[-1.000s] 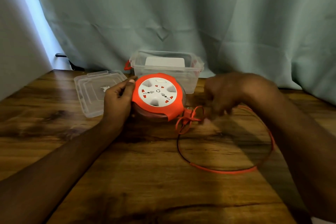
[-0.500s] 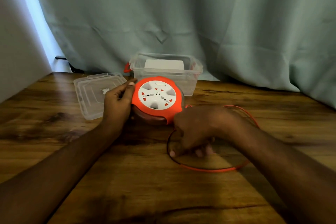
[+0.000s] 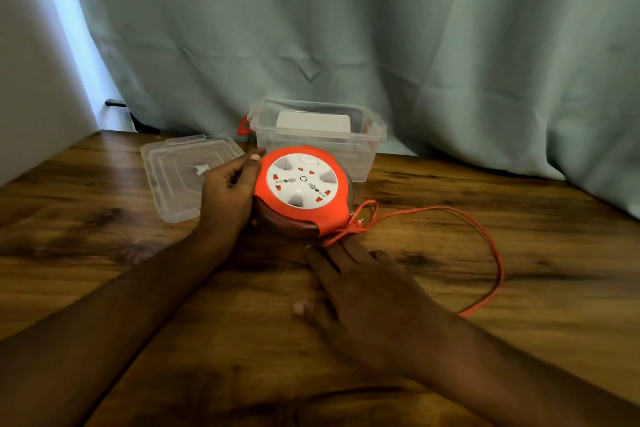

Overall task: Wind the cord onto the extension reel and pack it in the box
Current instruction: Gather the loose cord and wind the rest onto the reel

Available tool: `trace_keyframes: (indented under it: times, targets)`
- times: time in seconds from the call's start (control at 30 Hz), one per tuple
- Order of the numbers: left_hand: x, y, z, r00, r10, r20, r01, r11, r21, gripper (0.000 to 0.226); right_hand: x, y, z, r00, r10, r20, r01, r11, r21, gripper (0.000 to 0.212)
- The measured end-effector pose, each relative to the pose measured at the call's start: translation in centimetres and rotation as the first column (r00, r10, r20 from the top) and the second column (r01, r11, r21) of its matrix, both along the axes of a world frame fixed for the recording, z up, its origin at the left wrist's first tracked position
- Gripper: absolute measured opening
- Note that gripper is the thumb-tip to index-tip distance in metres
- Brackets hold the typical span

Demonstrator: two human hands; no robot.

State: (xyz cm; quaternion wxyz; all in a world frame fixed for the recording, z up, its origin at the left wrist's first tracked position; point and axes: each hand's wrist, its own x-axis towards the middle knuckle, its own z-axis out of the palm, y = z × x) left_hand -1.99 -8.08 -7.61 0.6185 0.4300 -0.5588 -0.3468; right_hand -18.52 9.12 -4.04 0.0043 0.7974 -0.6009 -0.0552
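Right hand [image 3: 363, 291] now flat, nearer reel [image 3: 304, 189]

L hand [image 3: 227, 194] grips reel [image 3: 304, 189]; R hand [image 3: 363, 298] flat on table [image 3: 104, 253], cord [image 3: 485, 246] looped beside.

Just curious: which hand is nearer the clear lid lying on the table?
Left. The left hand holds the reel's left edge, beside the lid; the right hand lies flat, across the reel.

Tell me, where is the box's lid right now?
The clear lid lies flat on the wooden table, far left in the head view, beside the left hand and left of the box.
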Motion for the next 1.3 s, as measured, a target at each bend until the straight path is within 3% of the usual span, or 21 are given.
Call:
trace_keyframes:
  times: [0.17, 0.23, 0.33, 0.43, 0.57, 0.6, 0.67, 0.77, 0.83, 0.9, 1.0, 1.07, 1.2, 1.3]
  targets:
    - [0.0, 0.1, -0.1, 1.0, 0.003, 0.024, -0.004, 1.0, 0.018, 0.037, -1.5, 0.5, 0.1, 0.998, -0.041, -0.038, 0.038, 0.997, -0.069, 0.084]
    - [0.0, 0.2, -0.1, 0.999, 0.001, 0.033, -0.002, 1.0, 0.025, 0.037, -2.4, 0.6, 0.7, 0.996, -0.075, -0.04, 0.073, 0.996, -0.055, 0.073]
    - [0.1, 0.2, 0.0, 0.999, 0.006, 0.047, -0.007, 0.999, 0.04, 0.036, -4.6, 0.3, 1.2, 1.0, 0.013, -0.003, -0.013, 1.0, -0.013, 0.053]
    - [0.1, 0.2, 0.1, 0.999, 0.005, 0.041, -0.007, 0.999, 0.045, 0.037, -7.0, 0.3, 2.1, 0.991, 0.057, 0.12, -0.062, 0.998, 0.033, 0.062]
    - [0.1, 0.2, 0.0, 0.999, -0.008, 0.054, 0.007, 0.999, 0.032, 0.036, -9.3, 1.0, 2.2, 0.956, -0.021, 0.291, 0.014, 1.0, 0.026, 0.05]
    - [0.1, 0.2, 0.0, 0.998, -0.016, 0.053, 0.014, 0.999, 0.032, 0.035, -10.0, 1.1, 2.4, 0.965, -0.079, 0.25, 0.067, 0.996, 0.058, 0.048]
    - [0.0, 0.3, 0.0, 0.998, -0.034, 0.052, 0.032, 0.999, 0.032, 0.033, -11.6, 0.8, 3.2, 0.983, -0.184, 0.018, 0.181, 0.978, 0.103, 0.037]
    - [-0.1, 0.3, 0.1, 0.997, -0.056, 0.053, 0.055, 0.998, 0.025, 0.034, -13.2, -0.1, 4.6, 0.878, -0.382, -0.288, 0.428, 0.896, 0.119, 0.032]
    - [-0.2, 0.4, 0.2, 0.996, -0.071, 0.062, 0.07, 0.997, 0.025, 0.034, -13.8, -0.7, 4.7, 0.799, -0.444, -0.405, 0.478, 0.878, -0.022, 0.039]
    - [-0.2, 0.5, 0.2, 0.994, -0.085, 0.069, 0.084, 0.996, 0.027, 0.033, -13.4, -1.0, 5.0, 0.794, -0.424, -0.437, 0.392, 0.905, -0.166, 0.04]
    - [-0.3, 0.5, 0.2, 0.992, -0.095, 0.078, 0.093, 0.995, 0.031, 0.031, -11.2, -1.8, 4.9, 0.954, -0.263, -0.146, 0.237, 0.955, -0.177, 0.047]
    - [-0.2, 0.5, 0.2, 0.991, -0.103, 0.082, 0.101, 0.994, 0.031, 0.032, -9.4, -2.6, 3.7, 0.993, -0.109, 0.035, 0.113, 0.986, -0.126, 0.051]
    - [0.0, 0.4, 0.2, 0.989, -0.12, 0.083, 0.117, 0.992, 0.04, 0.03, -8.0, -4.4, 1.6, 0.994, 0.019, 0.107, -0.01, 0.996, -0.086, 0.042]
    - [0.0, 0.5, 0.2, 0.987, -0.136, 0.086, 0.134, 0.99, 0.033, 0.028, -8.9, -5.2, 2.8, 0.991, -0.011, 0.13, 0.016, 0.999, -0.037, 0.03]
